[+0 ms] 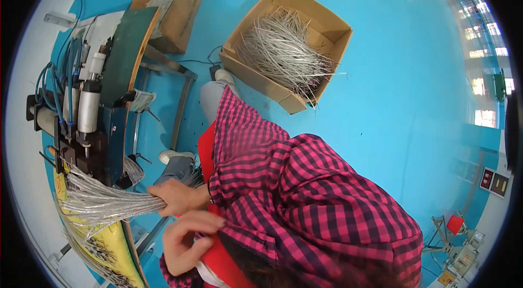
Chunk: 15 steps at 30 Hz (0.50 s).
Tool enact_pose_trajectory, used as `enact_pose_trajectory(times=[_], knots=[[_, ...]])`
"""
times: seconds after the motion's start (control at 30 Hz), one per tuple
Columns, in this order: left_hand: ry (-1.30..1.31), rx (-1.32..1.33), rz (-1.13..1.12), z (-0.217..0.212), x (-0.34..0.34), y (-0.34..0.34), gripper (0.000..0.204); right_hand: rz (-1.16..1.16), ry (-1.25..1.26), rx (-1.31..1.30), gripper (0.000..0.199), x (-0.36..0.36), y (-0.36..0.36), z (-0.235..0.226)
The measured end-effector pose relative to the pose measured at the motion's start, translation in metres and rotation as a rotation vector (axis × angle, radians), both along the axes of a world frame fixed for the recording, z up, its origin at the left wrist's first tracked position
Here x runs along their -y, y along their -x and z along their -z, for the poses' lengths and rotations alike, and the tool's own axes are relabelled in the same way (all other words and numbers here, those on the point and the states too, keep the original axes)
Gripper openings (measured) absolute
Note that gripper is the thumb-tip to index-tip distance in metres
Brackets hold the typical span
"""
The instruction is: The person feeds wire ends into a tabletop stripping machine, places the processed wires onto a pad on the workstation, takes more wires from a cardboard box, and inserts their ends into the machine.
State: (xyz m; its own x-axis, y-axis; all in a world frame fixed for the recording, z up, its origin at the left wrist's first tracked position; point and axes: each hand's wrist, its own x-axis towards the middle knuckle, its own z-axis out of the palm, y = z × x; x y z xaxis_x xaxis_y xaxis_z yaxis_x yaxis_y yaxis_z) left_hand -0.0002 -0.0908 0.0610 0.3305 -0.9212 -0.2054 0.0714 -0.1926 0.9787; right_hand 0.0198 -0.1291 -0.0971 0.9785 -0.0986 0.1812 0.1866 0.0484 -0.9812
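My right hand point(182, 196) is closed around one end of a thick bundle of silvery wires point(109, 201). The bundle spreads leftward, its strands fanning over the edge of the workbench. Just below, my left hand point(186, 241) is empty; its fingers curve with a gap to the thumb. Its fingertips are near the edge of my pink-and-black checked sleeve point(250, 239). More wires point(98, 252) lie on a yellow surface point(128, 250) under the bundle. Beside the bundle's far end stands a bench machine point(87, 116) with metal cylinders and blue hoses.
An open cardboard box point(332, 29) of loose grey wires stands on the blue floor point(403, 59). Another cardboard box point(188, 7) with wires is behind the green bench panel point(131, 48). A metal stand leg point(180, 105) rises near my feet. Equipment point(460, 258) stands at lower right.
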Motion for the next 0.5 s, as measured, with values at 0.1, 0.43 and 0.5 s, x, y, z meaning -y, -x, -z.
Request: enact_pose_trajectory(times=[0.1, 0.43, 0.5], knots=[[0.018, 0.004, -0.308, 0.012, -0.104, 0.007, 0.021, -0.055, -0.016, 0.033, 0.033, 0.003, -0.002, -0.015], [0.326, 0.237, -0.868, 0.061, -0.065, -0.006, 0.043, -0.155, 0.112, 0.255, 0.038, -0.018, 0.021, -0.024], [0.245, 0.164, -0.945, 0.065, -0.071, -0.010, 0.035, -0.165, 0.072, 0.260, 0.042, -0.008, 0.017, -0.033]])
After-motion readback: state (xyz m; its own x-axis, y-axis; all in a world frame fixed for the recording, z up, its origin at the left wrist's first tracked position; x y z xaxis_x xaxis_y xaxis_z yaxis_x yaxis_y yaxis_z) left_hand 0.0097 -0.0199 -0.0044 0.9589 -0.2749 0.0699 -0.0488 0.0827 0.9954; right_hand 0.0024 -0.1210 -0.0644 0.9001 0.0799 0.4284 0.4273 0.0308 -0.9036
